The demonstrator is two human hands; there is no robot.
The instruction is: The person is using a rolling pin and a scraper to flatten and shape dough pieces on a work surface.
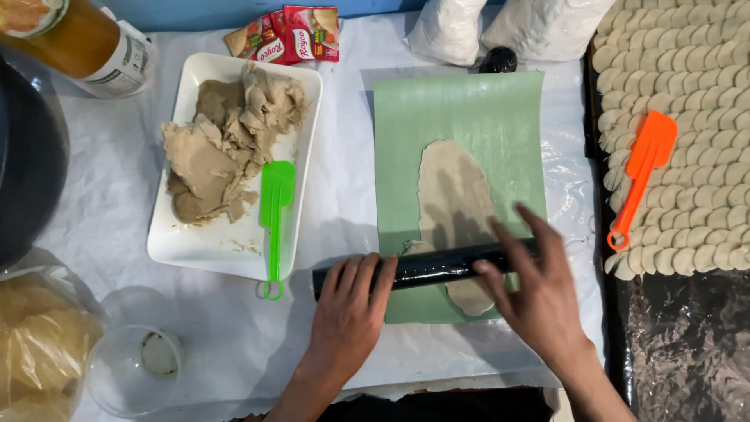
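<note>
Here, both hands lay flat, fingers spread, on a black rolling pin (426, 266), the left hand (348, 312) at its left end, the right hand (539, 293) near its right; neither gripped it. The pin sat across the near end of a flattened dough sheet (453, 203) on a green mat (469, 117). A white tray (187, 250) of dough scraps (223, 144) and a green spatula (275, 211) stood to the left.

Both hands press flat on a black rolling pin (426, 266): the left hand (348, 312) on its left end, the right hand (539, 293) on its right. Under it lies a long oval of dough (453, 195) on a green mat (469, 109). A white tray (183, 246) of what looks like torn dough sits left, with a green spatula (273, 219).
</note>
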